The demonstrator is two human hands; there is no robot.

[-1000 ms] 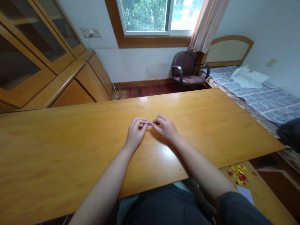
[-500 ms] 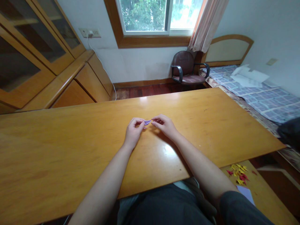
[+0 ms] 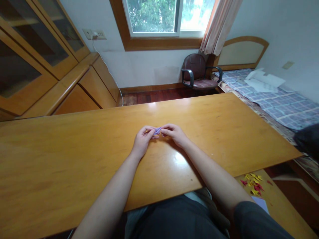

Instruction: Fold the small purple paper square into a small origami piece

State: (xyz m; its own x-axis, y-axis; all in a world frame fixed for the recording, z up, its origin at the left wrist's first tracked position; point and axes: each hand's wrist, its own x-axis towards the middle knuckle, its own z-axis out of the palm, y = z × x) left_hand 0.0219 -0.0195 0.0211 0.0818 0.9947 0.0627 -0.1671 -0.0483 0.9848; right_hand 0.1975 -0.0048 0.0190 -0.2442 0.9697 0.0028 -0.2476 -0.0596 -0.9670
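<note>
A small folded piece of purple paper [image 3: 158, 130] is held just above the table [image 3: 74, 159], between my two hands. My left hand [image 3: 144, 137] pinches its left end between thumb and fingers. On the other end, the thumb and forefinger of my right hand [image 3: 174, 133] are closed at the paper's right edge. The fingers cover parts of the paper, so its full folded shape is hidden.
On a lower surface at the right lie several yellow folded paper pieces [image 3: 254, 182], some red ones [image 3: 259, 189] and purple paper sheets [image 3: 260, 204]. Beyond the table stand a brown chair [image 3: 195, 68] and a bed [image 3: 279, 103]. A wooden cabinet [image 3: 67, 83] is at the left.
My right hand has closed onto the right end of the purple paper, where its fingers were apart before. The paper looks slightly turned, its right end raised. The left hand keeps its pinch.
</note>
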